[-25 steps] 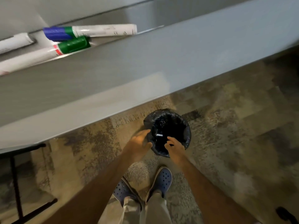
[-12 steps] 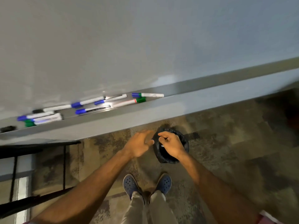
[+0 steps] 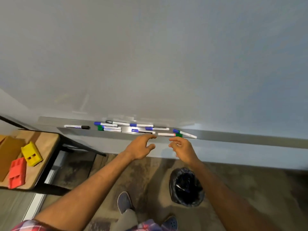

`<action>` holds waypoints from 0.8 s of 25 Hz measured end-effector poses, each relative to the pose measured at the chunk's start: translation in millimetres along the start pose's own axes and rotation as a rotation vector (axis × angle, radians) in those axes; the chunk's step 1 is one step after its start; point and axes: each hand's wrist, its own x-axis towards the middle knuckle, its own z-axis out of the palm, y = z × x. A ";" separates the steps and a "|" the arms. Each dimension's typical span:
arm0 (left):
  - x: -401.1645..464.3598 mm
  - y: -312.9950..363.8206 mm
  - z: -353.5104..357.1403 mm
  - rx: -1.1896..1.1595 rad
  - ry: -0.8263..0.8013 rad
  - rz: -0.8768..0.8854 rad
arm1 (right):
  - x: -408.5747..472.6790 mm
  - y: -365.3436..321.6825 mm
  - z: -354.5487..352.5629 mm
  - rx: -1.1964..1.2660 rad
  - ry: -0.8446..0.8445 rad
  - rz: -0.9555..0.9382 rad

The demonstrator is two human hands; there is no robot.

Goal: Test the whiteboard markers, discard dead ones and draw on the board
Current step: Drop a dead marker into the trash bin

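A pale grey whiteboard (image 3: 150, 55) fills the upper part of the view, its surface bare of marks, with a metal tray (image 3: 233, 137) running along its lower edge above a mottled brown carpet.

At far left stands a small wooden table (image 3: 48, 142) on black legs, bearing a yellow plastic block (image 3: 31, 153) and, nearer the viewer, a red plastic block (image 3: 17, 172).

Along the tray lie the markers. Leftmost is a black-capped marker (image 3: 77, 126), apart from the rest. Next comes a loose cluster of blue-capped markers (image 3: 141, 125) and a green-capped marker (image 3: 109, 129), some lying across one another. At the right end of the group a second green-capped marker (image 3: 169, 134) lies with a blue-capped marker (image 3: 184, 133) angled over its cap.

The left hand (image 3: 140, 149) reaches forward from a bare, outstretched forearm, palm turned inward, fingers loosely curved and spread apart, holding nothing; its fingertips hover just below the tray's front edge. The right hand (image 3: 182, 150) is raised level beside it, a small gap between the two, fingers relaxed and slightly curled, also empty, its fingertips near the red-banded end of the second green-capped marker.

Below the right forearm a small bin (image 3: 186, 187) lined with a black bag sits on the carpet, with something pale lying inside. Blue perforated shoes (image 3: 124, 201) and a plaid shirt hem show at the bottom edge.
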 end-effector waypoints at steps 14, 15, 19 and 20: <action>60.1 -122.5 -44.3 -0.041 -0.195 -0.155 | 89.6 -22.7 112.1 -0.200 -0.129 0.287; 64.2 -124.7 -43.3 -0.056 -0.209 -0.175 | 93.1 -21.1 116.5 -0.201 -0.123 0.298; 77.7 -130.0 -38.1 -0.142 -0.276 -0.257 | 104.4 -14.7 125.0 -0.174 -0.065 0.340; 79.7 -129.9 -35.9 -0.156 -0.274 -0.270 | 105.6 -11.0 126.2 -0.146 -0.036 0.344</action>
